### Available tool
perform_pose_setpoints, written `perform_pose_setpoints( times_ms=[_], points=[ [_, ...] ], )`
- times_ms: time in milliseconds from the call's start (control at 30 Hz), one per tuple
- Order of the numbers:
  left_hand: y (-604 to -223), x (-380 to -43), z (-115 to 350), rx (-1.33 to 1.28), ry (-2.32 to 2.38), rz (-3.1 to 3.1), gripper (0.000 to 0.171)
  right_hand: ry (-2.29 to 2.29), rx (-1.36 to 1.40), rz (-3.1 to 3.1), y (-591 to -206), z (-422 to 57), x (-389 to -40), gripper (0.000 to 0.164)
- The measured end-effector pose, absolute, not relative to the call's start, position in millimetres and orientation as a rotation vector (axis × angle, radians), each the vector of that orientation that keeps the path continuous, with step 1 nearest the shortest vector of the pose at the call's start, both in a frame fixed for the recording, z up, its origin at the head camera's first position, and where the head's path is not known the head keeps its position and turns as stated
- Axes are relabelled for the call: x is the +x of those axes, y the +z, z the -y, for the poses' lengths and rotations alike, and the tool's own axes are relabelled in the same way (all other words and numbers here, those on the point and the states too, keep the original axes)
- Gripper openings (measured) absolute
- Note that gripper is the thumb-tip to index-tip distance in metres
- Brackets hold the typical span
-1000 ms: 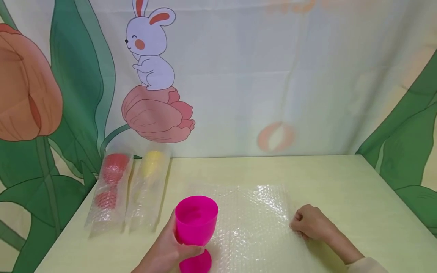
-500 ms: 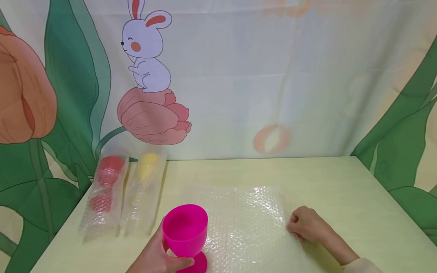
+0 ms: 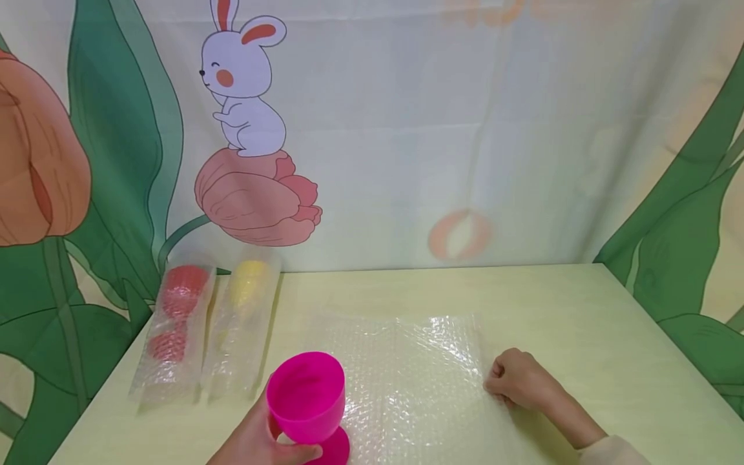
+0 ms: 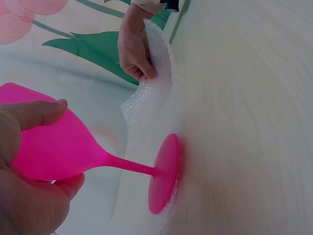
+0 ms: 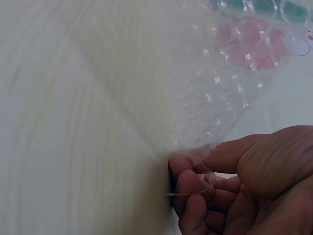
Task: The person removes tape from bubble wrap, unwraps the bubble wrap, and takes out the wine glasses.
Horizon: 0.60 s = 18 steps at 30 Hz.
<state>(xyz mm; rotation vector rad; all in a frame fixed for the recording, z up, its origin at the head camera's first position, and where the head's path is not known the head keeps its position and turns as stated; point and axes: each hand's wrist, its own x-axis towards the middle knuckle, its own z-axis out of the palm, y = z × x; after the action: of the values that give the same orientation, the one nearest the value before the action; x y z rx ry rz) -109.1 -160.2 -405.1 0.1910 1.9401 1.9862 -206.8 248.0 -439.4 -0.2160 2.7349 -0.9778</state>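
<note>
My left hand [image 3: 261, 433] grips a bright pink goblet [image 3: 308, 400] round its bowl, with the thumb across the near side. In the left wrist view the goblet's round foot [image 4: 165, 174] meets the bubble wrap [image 4: 159, 98] near the table surface. The goblet looks slightly tilted in the head view. Over on the right, my right hand [image 3: 523, 381] pinches the right edge of the clear bubble wrap sheet [image 3: 418, 387]. Thumb and fingertips [image 5: 188, 181] hold that edge, lifted a little off the table in the right wrist view.
At the back left lie two bubble-wrapped bundles, one with a red object [image 3: 180, 297] inside and one with a yellow object [image 3: 248, 284]. A pale table [image 3: 558, 303] reaches back to a printed cloth [image 3: 372, 129] with a rabbit and tulips.
My left hand has brought the goblet a little left and down toward the sheet. The right hand keeps its hold on the edge. The whole head view has shifted slightly.
</note>
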Motion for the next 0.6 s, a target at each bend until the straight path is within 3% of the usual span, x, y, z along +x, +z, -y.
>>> perform_pose_setpoints(
  times_ms=[600],
  points=[
    [-408.7,-109.3,162.3,0.082,1.983,-1.856,0.091,-0.994,-0.212,-2.734,-439.9,-249.6,-206.7,0.016]
  ],
)
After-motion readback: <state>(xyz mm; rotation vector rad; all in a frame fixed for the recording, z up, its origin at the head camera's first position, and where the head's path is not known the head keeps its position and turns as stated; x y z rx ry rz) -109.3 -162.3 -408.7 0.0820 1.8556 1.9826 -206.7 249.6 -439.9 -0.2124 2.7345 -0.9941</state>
